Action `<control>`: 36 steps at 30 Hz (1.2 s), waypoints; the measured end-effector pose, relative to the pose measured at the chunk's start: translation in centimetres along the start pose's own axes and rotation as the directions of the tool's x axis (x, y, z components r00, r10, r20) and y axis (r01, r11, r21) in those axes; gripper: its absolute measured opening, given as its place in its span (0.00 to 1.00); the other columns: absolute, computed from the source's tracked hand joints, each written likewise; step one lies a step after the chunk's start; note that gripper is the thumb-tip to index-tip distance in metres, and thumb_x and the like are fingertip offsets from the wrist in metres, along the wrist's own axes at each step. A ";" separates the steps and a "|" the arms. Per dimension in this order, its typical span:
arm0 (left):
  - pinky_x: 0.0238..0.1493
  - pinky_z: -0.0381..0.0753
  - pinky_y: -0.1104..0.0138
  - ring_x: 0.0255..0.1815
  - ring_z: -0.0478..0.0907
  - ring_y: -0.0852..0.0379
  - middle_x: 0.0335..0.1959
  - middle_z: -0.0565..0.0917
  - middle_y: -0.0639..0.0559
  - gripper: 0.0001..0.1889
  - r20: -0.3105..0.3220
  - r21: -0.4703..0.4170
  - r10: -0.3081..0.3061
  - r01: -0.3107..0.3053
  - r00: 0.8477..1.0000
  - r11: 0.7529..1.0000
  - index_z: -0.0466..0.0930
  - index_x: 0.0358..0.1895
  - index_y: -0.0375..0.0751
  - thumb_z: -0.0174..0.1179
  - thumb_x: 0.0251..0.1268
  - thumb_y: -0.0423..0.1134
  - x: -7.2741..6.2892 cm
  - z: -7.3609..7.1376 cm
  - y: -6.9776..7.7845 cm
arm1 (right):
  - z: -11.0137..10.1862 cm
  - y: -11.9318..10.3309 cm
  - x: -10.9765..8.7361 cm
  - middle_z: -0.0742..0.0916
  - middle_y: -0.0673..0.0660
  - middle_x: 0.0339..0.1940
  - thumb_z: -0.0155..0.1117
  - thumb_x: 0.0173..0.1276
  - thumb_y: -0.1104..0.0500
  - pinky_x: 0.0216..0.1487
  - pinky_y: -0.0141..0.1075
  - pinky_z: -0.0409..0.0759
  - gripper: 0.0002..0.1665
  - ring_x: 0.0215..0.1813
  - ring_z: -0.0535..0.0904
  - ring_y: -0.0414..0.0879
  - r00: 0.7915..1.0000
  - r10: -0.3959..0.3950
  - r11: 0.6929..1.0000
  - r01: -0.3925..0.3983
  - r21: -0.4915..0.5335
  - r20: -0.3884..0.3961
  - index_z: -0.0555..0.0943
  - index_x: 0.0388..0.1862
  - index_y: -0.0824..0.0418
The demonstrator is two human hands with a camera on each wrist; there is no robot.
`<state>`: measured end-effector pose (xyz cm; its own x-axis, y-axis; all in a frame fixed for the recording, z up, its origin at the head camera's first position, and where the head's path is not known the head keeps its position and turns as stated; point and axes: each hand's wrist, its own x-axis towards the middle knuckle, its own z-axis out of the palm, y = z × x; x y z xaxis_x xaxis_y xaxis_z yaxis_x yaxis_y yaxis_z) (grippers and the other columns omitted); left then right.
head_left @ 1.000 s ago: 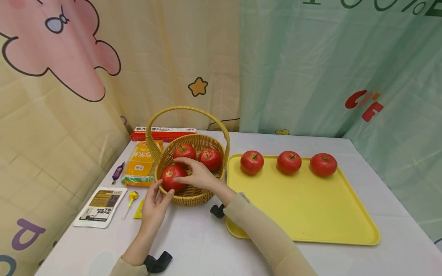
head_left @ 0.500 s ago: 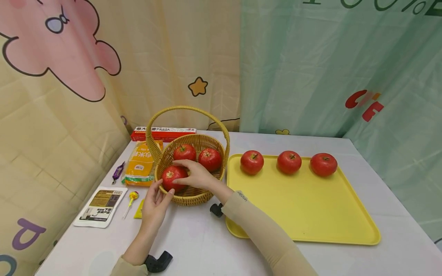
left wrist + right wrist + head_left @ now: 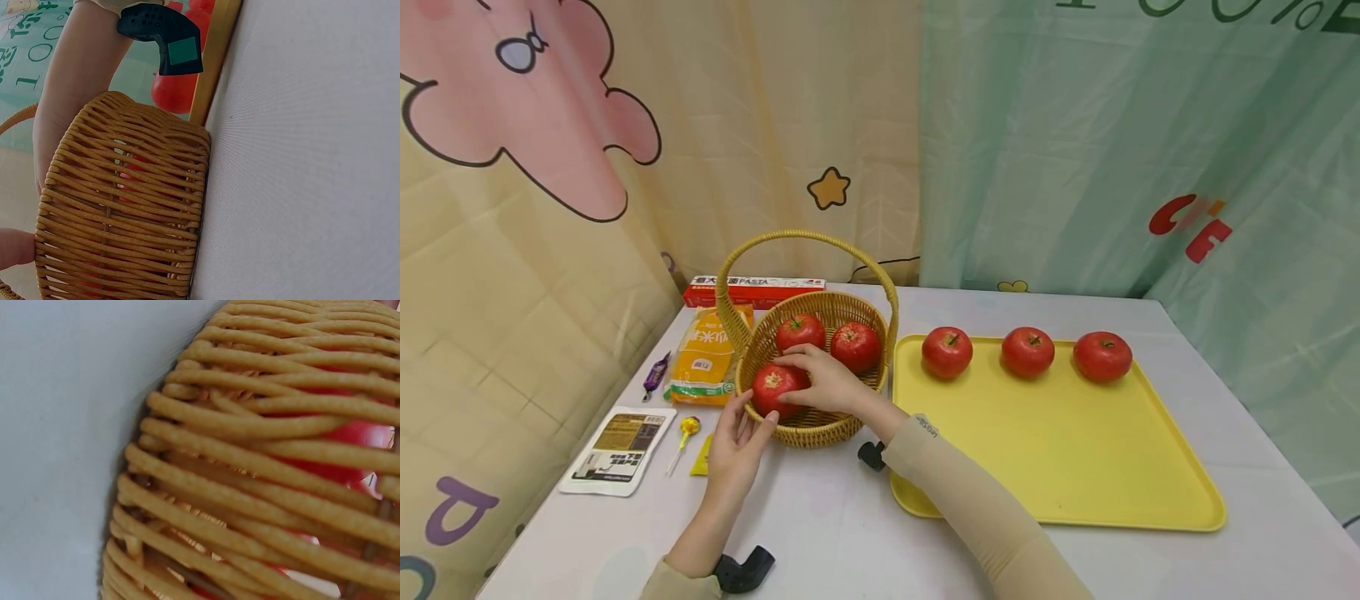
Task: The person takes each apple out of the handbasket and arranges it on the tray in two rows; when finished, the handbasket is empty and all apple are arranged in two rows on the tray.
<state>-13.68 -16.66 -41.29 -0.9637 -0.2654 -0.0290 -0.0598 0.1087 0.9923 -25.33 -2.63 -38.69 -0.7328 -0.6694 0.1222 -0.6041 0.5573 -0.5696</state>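
1. The front red apple (image 3: 769, 387) sits in the yellow woven basket (image 3: 820, 436), at the near left side. The right hand (image 3: 829, 385) holds it, with the thumb on the near side and the fingers bent round the far side, about as wide as the apple.
2. The left hand (image 3: 736, 450) is at the near left rim of the basket and seems to hold it there. I cannot tell how tight that hold is.
3. The apple looks smooth and round, so it could slip. A loose pinch would cause that.
4. Two more apples are in the basket: the back apple (image 3: 800, 330) and the right apple (image 3: 856, 347). The right hand is near both, so a sideways push could make them roll or bump.
5. The basket could tip or slide if the left hand pushes hard on the rim.
6. The tall handle (image 3: 806, 235) arches over the basket. An arm that lifts too fast could knock it.
7. The right sleeve (image 3: 970, 500) is over the edge of the yellow tray (image 3: 1067, 450). A careless elbow could nudge the tray and roll its three apples (image 3: 1027, 352).
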 end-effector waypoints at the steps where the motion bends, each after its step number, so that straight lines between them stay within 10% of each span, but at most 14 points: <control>1: 0.67 0.59 0.64 0.73 0.48 0.52 0.76 0.40 0.49 0.33 0.000 0.001 0.000 0.000 1.000 1.000 0.54 0.71 0.41 0.56 0.67 0.45 0.0 0.0 0.0 | 0.0 0.0 0.0 0.73 0.50 0.64 0.67 0.61 0.46 0.65 0.39 0.69 0.33 0.64 0.68 0.43 1.000 -0.003 1.000 0.003 -0.007 -0.001 0.72 0.65 0.50; 36: 0.68 0.57 0.64 0.73 0.48 0.53 0.76 0.40 0.49 0.32 0.002 -0.002 -0.003 0.003 1.000 1.000 0.54 0.70 0.39 0.56 0.68 0.43 0.0 -0.1 0.0 | -1.6 0.5 -1.3 0.68 0.54 0.62 0.72 0.54 0.49 0.58 0.45 0.75 0.45 0.59 0.69 0.48 0.994 0.013 1.000 -0.016 0.022 0.105 0.63 0.69 0.46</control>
<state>-13.64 -16.70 -41.25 -0.9641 -0.2638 -0.0320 -0.0619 0.1060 0.9924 -25.14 -0.68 -37.86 -0.7038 -0.7098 0.0284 -0.5855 0.5570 -0.5890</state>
